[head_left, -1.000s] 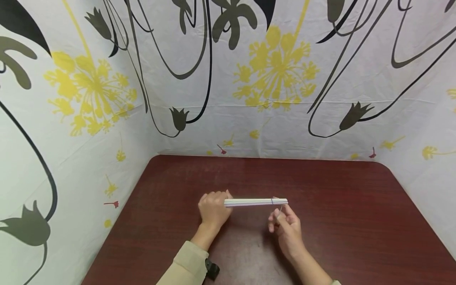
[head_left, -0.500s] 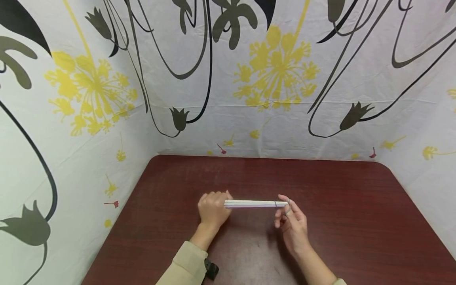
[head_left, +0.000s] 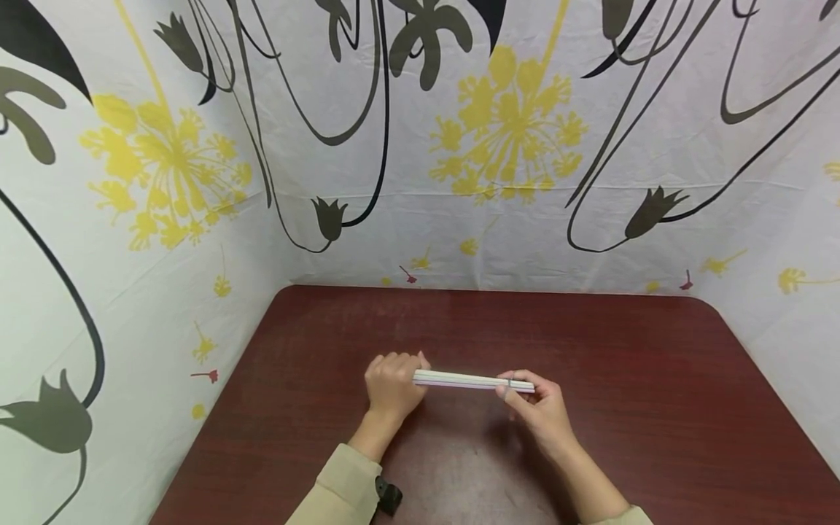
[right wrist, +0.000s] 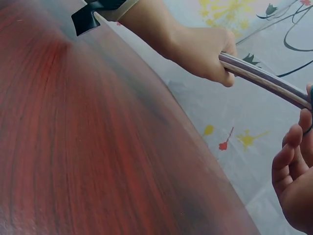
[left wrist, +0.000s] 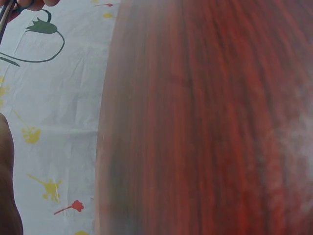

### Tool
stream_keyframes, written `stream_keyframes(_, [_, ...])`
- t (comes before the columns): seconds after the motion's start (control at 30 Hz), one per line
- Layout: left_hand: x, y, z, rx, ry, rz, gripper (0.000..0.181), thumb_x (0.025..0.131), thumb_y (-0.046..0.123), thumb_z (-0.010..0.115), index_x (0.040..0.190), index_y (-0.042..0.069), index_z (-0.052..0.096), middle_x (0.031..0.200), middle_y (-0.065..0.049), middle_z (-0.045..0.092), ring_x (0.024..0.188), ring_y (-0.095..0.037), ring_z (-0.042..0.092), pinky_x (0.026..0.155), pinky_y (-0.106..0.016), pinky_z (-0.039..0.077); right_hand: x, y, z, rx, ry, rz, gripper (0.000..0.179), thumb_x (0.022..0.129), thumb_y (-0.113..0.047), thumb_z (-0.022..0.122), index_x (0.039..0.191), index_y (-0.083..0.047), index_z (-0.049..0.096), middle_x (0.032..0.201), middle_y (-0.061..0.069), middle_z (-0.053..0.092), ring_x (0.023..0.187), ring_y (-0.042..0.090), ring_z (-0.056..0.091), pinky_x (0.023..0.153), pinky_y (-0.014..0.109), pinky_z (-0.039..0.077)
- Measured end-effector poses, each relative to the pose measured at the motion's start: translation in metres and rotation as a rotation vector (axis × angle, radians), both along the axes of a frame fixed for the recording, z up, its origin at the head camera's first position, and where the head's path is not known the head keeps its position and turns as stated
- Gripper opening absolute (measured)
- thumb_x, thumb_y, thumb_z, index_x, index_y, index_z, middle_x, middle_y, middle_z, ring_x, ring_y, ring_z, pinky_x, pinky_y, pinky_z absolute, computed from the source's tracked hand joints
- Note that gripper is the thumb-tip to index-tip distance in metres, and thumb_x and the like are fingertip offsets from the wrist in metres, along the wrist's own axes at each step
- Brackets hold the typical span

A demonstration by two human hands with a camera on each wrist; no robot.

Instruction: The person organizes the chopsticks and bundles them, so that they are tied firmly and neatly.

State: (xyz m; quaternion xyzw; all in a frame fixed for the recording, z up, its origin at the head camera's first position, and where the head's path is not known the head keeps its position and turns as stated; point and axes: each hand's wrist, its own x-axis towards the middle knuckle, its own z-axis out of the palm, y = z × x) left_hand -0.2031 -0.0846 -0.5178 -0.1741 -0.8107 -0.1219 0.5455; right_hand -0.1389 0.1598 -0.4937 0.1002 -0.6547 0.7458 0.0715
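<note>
A slim bundle of white sticks [head_left: 459, 379] is held nearly level above the table. My left hand [head_left: 394, 383] grips its left end in a fist. At the other end, a thin dark elastic band [head_left: 510, 384] goes round the sticks. The thumb and index finger of my right hand [head_left: 545, 412] pinch at this band, with the stick tips protruding past them. The right wrist view shows the bundle [right wrist: 264, 81] with lengthwise stripes, and the band partly cut off at the edge. In the left wrist view, only a bit of the bundle [left wrist: 5, 19] shows.
Below both hands lies a dark red wooden table [head_left: 446, 321] with rounded far corners. White cloth [head_left: 420, 168] printed with flowers hangs behind it and at both sides. A black device [head_left: 389, 497] is strapped at the left wrist, by the beige sleeve [head_left: 344, 485].
My right hand pulled the band to the right, past the bundle's tip, then came back left over the sticks. The bundle's right end dipped slightly. My left hand stayed in place.
</note>
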Motion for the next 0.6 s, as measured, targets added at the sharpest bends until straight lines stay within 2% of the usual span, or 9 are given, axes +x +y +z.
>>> stream_keyframes(0.13, [-0.001, 0.000, 0.001, 0.009, -0.024, -0.014, 0.038, 0.082, 0.017, 0.057, 0.048, 0.018, 0.041, 0.042, 0.006, 0.037, 0.038, -0.011, 0.030, 0.040, -0.025, 0.023, 0.001, 0.003, 0.001, -0.010, -0.003, 0.075, 0.010, 0.087, 0.012, 0.066, 0.091, 0.005, 0.060, 0.071, -0.005, 0.060, 0.051, 0.004, 0.050, 0.045, 0.022, 0.042])
stream_keyframes(0.23, [-0.002, 0.000, 0.003, 0.015, -0.034, -0.013, 0.036, 0.076, 0.016, 0.062, 0.048, 0.018, 0.041, 0.042, 0.006, 0.036, 0.037, -0.011, 0.029, 0.039, -0.025, 0.023, 0.002, 0.003, -0.002, -0.062, 0.058, 0.135, 0.013, 0.090, 0.014, 0.059, 0.095, 0.004, 0.054, 0.077, -0.006, 0.056, 0.053, 0.007, 0.050, 0.046, 0.024, 0.043])
stream_keyframes(0.33, [-0.003, -0.001, 0.003, 0.024, -0.034, 0.005, 0.035, 0.077, 0.017, 0.061, 0.048, 0.018, 0.042, 0.042, 0.006, 0.037, 0.037, -0.012, 0.030, 0.039, -0.026, 0.025, 0.002, 0.001, -0.006, -0.114, 0.117, 0.155, 0.015, 0.094, 0.015, 0.052, 0.104, 0.003, 0.049, 0.080, -0.004, 0.055, 0.053, 0.010, 0.051, 0.046, 0.025, 0.045])
stream_keyframes(0.43, [-0.004, -0.003, 0.003, 0.028, -0.024, 0.020, 0.035, 0.079, 0.018, 0.059, 0.048, 0.018, 0.043, 0.042, 0.005, 0.037, 0.037, -0.013, 0.032, 0.040, -0.027, 0.026, 0.003, -0.001, -0.012, -0.127, 0.110, 0.130, 0.015, 0.097, 0.012, 0.049, 0.107, 0.002, 0.046, 0.076, -0.002, 0.057, 0.049, 0.011, 0.053, 0.046, 0.025, 0.046])
stream_keyframes(0.6, [-0.004, -0.007, 0.005, 0.027, -0.018, 0.045, 0.037, 0.080, 0.018, 0.057, 0.047, 0.018, 0.041, 0.042, 0.005, 0.035, 0.037, -0.013, 0.030, 0.040, -0.027, 0.024, 0.001, 0.001, -0.020, -0.018, 0.024, 0.026, 0.011, 0.099, 0.007, 0.054, 0.102, 0.008, 0.044, 0.066, 0.000, 0.058, 0.041, 0.013, 0.055, 0.043, 0.027, 0.046])
